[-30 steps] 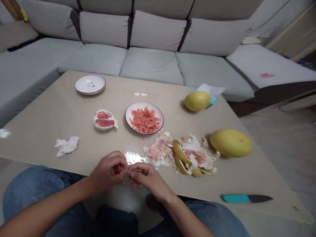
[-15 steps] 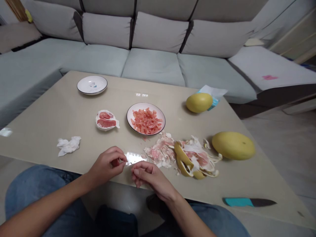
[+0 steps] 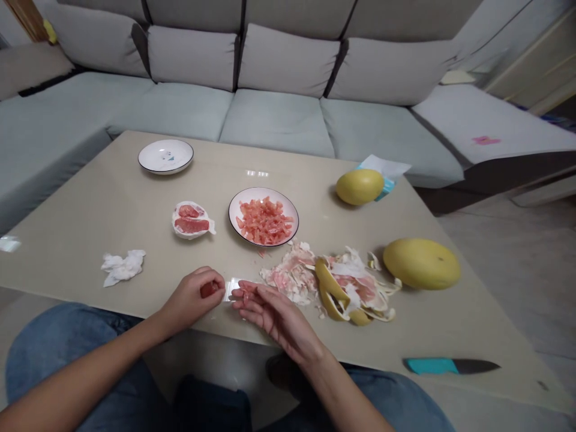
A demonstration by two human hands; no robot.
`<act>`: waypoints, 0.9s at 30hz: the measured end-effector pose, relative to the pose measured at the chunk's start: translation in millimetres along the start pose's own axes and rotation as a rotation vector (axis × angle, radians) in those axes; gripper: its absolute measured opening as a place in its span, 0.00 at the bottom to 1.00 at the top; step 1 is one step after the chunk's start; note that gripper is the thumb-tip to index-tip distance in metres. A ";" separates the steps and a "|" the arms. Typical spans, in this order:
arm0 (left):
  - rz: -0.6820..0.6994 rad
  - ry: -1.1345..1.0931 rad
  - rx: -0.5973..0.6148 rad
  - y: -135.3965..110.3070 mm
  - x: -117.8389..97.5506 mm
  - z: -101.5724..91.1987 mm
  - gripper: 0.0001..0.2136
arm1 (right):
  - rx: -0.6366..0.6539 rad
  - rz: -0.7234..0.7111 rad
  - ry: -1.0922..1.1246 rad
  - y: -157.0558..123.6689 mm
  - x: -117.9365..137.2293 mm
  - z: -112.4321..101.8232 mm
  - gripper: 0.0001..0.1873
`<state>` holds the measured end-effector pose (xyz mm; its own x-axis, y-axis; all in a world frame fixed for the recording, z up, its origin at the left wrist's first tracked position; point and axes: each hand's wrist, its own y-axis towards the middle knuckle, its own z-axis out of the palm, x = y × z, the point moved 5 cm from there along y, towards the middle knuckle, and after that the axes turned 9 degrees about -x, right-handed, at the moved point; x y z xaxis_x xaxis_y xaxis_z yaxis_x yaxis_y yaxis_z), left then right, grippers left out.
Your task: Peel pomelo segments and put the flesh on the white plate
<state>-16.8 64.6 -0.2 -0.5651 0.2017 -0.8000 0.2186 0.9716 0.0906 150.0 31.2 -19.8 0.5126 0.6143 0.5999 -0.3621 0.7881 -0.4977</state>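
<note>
My left hand [image 3: 193,297] is closed, thumb and fingers curled together, with reddish pomelo flesh [image 3: 209,290] partly showing inside the curl. Facing it, my right hand [image 3: 274,315] has its palm turned up and its fingers stretched, and a small pink piece of pomelo flesh [image 3: 245,296] lies against them. Both hands are over the table's near edge, their fingertips a little apart. Beyond them stands a plate [image 3: 234,226] heaped with pink pomelo pieces [image 3: 264,219]. A partly peeled pomelo chunk [image 3: 192,220] in white pith sits left of that plate.
Right of my hands lie pith scraps [image 3: 292,273] and yellow peel [image 3: 330,291]. Two whole pomelos [image 3: 422,264] are farther right, one beside a tissue pack [image 3: 387,180]. A teal-handled knife [image 3: 450,365] lies near the front edge. Crumpled tissue [image 3: 123,267] and another plate [image 3: 165,157] are left.
My right hand has opened out from a curl, its fingers stretching toward my left hand. My left fingers have curled in more. The view has shifted slightly.
</note>
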 end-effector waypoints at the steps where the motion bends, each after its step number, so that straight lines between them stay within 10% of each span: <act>1: -0.008 0.000 0.014 0.4 0.9 0.5 0.06 | 0.003 0.007 0.019 0.4 0.0 -0.3 0.18; 16: -0.595 -0.930 0.144 -2.3 18.7 12.4 0.12 | -0.014 -0.010 0.035 2.8 7.4 -5.6 0.17; 23: -0.662 -0.972 0.144 -6.0 21.5 11.1 0.11 | -0.226 -0.297 -0.282 9.7 42.5 -29.8 0.16; 27: -0.634 -0.963 0.164 -5.5 22.7 11.2 0.10 | -0.376 -0.648 -0.819 23.9 97.7 -37.4 0.17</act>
<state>-21.8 62.4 -25.5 0.2130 -0.5603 -0.8005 0.2538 0.8229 -0.5084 220.5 108.6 3.5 -0.2002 0.0389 0.9790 0.1187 0.9928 -0.0152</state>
